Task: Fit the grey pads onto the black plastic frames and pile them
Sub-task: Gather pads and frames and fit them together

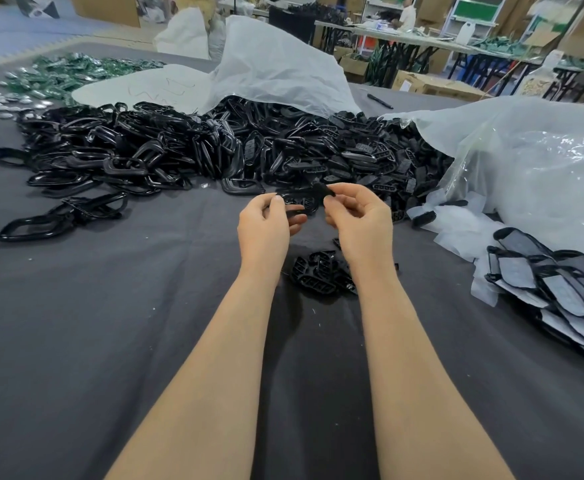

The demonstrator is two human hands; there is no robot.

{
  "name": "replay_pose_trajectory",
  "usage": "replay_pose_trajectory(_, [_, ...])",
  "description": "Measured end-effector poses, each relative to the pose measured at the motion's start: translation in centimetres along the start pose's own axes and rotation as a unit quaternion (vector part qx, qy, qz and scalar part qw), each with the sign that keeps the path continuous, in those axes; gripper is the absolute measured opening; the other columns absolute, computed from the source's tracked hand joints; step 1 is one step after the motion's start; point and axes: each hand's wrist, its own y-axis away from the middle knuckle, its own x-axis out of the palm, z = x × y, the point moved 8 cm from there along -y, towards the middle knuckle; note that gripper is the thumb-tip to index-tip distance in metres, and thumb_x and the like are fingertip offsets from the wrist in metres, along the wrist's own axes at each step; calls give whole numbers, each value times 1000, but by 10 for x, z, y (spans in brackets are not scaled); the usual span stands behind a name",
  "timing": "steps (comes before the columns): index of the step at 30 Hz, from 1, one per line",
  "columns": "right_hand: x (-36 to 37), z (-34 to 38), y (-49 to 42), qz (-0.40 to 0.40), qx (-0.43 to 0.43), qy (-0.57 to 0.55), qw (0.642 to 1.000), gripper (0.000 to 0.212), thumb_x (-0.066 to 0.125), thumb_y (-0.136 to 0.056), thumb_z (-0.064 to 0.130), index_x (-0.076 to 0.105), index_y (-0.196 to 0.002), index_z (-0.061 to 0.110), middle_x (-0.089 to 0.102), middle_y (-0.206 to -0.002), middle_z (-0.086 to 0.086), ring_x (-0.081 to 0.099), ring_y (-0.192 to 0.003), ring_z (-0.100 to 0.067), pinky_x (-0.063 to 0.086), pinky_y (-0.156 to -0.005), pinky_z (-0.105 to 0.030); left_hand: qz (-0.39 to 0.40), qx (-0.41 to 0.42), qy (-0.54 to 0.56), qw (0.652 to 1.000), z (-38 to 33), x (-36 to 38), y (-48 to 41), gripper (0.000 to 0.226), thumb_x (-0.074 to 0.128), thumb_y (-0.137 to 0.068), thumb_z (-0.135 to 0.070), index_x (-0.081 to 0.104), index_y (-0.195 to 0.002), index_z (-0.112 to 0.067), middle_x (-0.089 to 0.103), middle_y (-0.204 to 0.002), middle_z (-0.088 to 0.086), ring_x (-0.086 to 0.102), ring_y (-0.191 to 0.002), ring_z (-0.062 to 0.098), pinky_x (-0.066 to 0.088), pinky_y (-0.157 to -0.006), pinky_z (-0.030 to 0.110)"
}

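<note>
Both hands are raised over the middle of the dark cloth table (110,323). My left hand (266,226) holds a black plastic frame (299,206) between thumb and fingers. My right hand (359,220) pinches the far end of a small black piece (325,190) at its fingertips; whether it belongs to the same frame is unclear. Below my hands lie a few black slotted frames (318,271). A pile of frames fitted with grey pads (560,292) sits at the right. A large heap of black plastic parts (197,147) stretches across the table beyond my hands.
White plastic bags (283,64) and a clear bag (532,168) border the heap at the back and right. Green packets (65,71) lie at the far left. A black pen (380,101) rests beyond the heap. A person sits at distant tables (408,15).
</note>
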Motion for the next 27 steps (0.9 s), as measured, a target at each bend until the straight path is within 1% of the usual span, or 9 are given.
replay_pose_trajectory(3, [10, 19, 8, 2, -123, 160, 979, 16, 61, -90, 6, 71, -100, 14, 62, -93, 3, 55, -76, -1, 42, -73, -5, 14, -2, 8, 1000, 0, 3, 2, 27, 41, -103, -22, 62, -93, -9, 71, -84, 5, 71, -69, 9, 54, -61, 17])
replay_pose_trajectory(5, [16, 23, 12, 3, -155, 202, 967, 19, 59, -91, 4, 71, -104, 10, 58, -100, 1, 54, -82, -2, 41, -76, -4, 17, 3, 0, 1000, -1, 4, 3, 30, 44, -103, -28, 64, -91, -10, 73, -83, 6, 72, -73, 11, 55, -64, 19])
replay_pose_trajectory(10, [21, 18, 12, 13, -149, 251, 956, 22, 55, -91, 1, 70, -106, 6, 58, -107, -7, 56, -96, -16, 49, -86, -28, 19, 44, -64, 997, -5, 4, 5, 12, 58, -96, -16, 65, -101, -8, 72, -84, 1, 71, -73, 6, 56, -70, 20])
replay_pose_trajectory(12, [22, 14, 12, 16, -136, 253, 958, 22, 54, -92, 1, 71, -105, 5, 56, -109, -9, 56, -98, -18, 49, -87, -31, 24, 40, -74, 996, -5, 4, 5, 13, 57, -95, -10, 63, -106, -5, 72, -87, 3, 71, -74, 5, 57, -74, 22])
replay_pose_trajectory(15, [16, 10, 9, -4, -103, 209, 972, 19, 57, -91, 5, 70, -105, 8, 56, -112, -8, 56, -89, -10, 47, -83, -16, 26, 39, -79, 996, -5, 4, 5, 16, 55, -96, -8, 60, -111, -5, 72, -92, 5, 71, -73, 5, 58, -76, 22])
replay_pose_trajectory(17, [6, 1, 5, -30, -40, 124, 991, 18, 61, -90, 11, 64, -108, 14, 59, -109, -6, 56, -81, -4, 46, -77, -9, 26, 42, -67, 996, -6, 4, 6, 14, 54, -96, -7, 58, -110, -7, 70, -90, 4, 69, -68, 2, 57, -72, 19])
replay_pose_trajectory(20, [3, -21, 2, -9, 92, -43, 995, 21, 64, -91, 14, 54, -110, 15, 66, -90, -2, 63, -74, -7, 54, -73, -19, 41, 50, -54, 996, -8, 7, 8, 13, 56, -96, -8, 57, -99, -20, 70, -81, -2, 69, -67, 2, 56, -68, 17])
replay_pose_trajectory(23, [6, -25, 1, 17, 105, -40, 994, 12, 63, -91, 11, 59, -102, 13, 66, -83, 1, 63, -66, -5, 52, -63, -15, 62, 54, -57, 995, -9, 10, 11, 17, 59, -94, -10, 58, -91, -27, 72, -77, -4, 70, -69, 5, 55, -68, 17])
replay_pose_trajectory(27, [7, -29, 0, 17, 130, -95, 987, 9, 63, -91, 10, 61, -96, 18, 65, -88, 3, 62, -79, -10, 52, -65, -17, 72, 27, -11, 997, -6, 11, 9, 12, 60, -94, -9, 61, -91, -21, 72, -73, -8, 68, -67, 3, 53, -65, 15])
